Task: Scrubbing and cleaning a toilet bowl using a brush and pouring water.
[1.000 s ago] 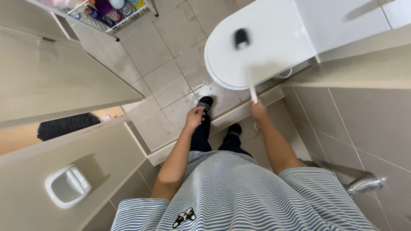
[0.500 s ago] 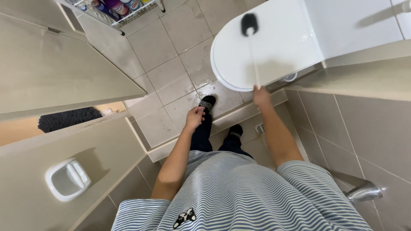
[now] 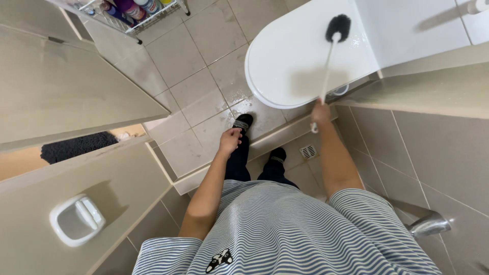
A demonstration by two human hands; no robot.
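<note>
1. The toilet lid (image 3: 290,61), upper centre, is showing glossy white plastic, beaded with wet.
2. The brush (image 3: 337,26) is carrying dark bristles on a smooth white plastic stick.
3. The floor tiles (image 3: 178,56) are looking matt beige, shining wet near the toilet.
4. The shirt (image 3: 290,234), bottom, is showing soft striped cloth.
5. The tap (image 3: 430,224), lower right, is gleaming as polished metal.

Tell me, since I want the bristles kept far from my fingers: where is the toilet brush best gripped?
Grip the toilet brush at the bare end of its white handle, coming from the near side, as the right hand does. The thin straight handle slants up to the black bristle head resting on the closed toilet lid, so that end lies farthest from the bristles.
</note>
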